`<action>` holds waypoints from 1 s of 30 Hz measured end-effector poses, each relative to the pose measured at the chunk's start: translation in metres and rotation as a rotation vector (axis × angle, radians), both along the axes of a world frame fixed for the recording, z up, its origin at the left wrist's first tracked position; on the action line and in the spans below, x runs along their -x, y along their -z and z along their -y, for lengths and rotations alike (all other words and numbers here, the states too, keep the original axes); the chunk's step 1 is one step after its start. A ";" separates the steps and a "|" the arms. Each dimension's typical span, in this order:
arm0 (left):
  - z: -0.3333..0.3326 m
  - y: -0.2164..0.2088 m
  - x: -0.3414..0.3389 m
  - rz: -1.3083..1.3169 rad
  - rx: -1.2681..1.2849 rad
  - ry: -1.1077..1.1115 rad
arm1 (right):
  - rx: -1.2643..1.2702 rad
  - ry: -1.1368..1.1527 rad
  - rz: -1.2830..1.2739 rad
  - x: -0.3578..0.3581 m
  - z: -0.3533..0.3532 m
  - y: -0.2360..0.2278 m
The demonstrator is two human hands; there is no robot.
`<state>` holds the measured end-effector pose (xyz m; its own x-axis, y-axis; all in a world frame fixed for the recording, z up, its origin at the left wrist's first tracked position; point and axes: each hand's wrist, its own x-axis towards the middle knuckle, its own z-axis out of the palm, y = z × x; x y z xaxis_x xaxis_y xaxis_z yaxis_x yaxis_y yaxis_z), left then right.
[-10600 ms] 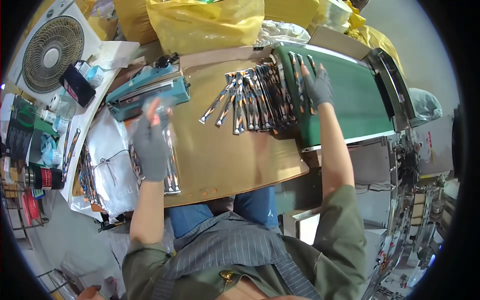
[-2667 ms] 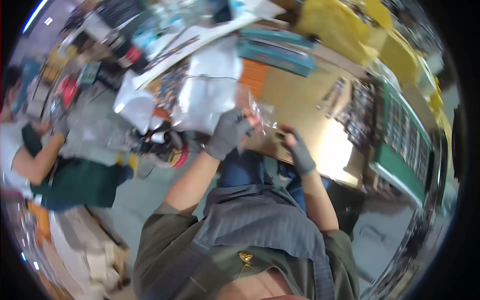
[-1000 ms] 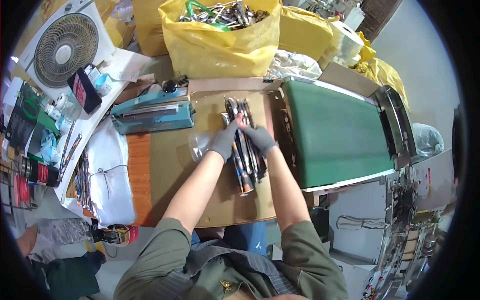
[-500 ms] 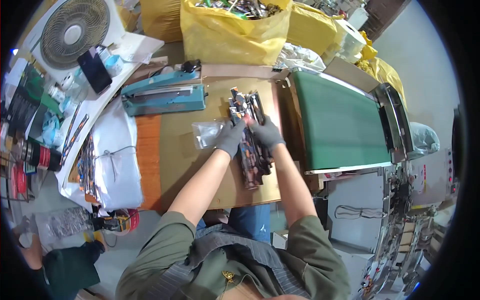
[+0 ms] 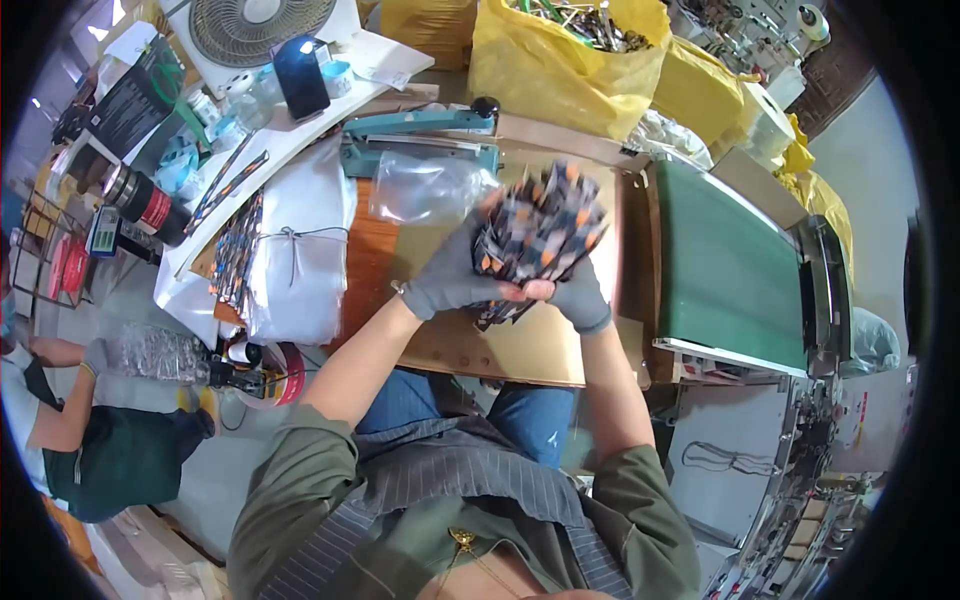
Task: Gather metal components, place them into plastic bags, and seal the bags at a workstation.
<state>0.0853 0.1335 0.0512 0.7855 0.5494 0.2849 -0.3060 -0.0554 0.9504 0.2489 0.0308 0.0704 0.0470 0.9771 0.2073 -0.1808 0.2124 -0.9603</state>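
Observation:
Between my gloved hands is a thick bundle of slim, dark sticks (image 5: pixel 540 225) patterned in orange and white, partly smeared by motion. My left hand (image 5: pixel 445 275) wraps its left side and my right hand (image 5: pixel 582 298) grips its lower right. Both wear grey gloves with the thumb tips bare, and the thumbs meet at the near side of the bundle. The bundle is held up above a tan board (image 5: pixel 545 350) on the table. A clear plastic bag (image 5: pixel 425 185) lies just beyond my left hand, against a blue-green bar sealer (image 5: pixel 420 140).
Clear plastic sheets (image 5: pixel 300 280) tied with cord lie at left beside more patterned sticks (image 5: pixel 235 255). A phone (image 5: pixel 300 80) and fan (image 5: pixel 255 25) are beyond. A green conveyor belt (image 5: pixel 725 270) flanks the right; a full yellow sack (image 5: pixel 570 75) stands behind. Another person (image 5: pixel 130 440) is at lower left.
The bundle has been lifted and turned in my hands, its end now facing up. The plastic bag lies farther back, by the sealer. The whole view has shifted.

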 end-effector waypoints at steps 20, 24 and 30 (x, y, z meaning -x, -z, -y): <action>0.019 0.042 0.118 -0.003 0.475 0.028 | 0.252 -0.353 -0.410 0.093 0.032 0.010; 0.097 -0.058 0.089 0.071 -0.352 -0.182 | 0.240 -0.113 -0.168 0.105 0.023 0.024; 0.125 -0.008 0.119 -0.047 -0.375 -0.658 | 0.205 -0.213 -0.624 0.121 0.074 0.023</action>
<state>-0.0335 0.0084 0.0591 0.3455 0.7817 0.5192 -0.0576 -0.5346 0.8432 0.1280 -0.0433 0.0477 -0.0997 0.9949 0.0137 -0.7307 -0.0638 -0.6797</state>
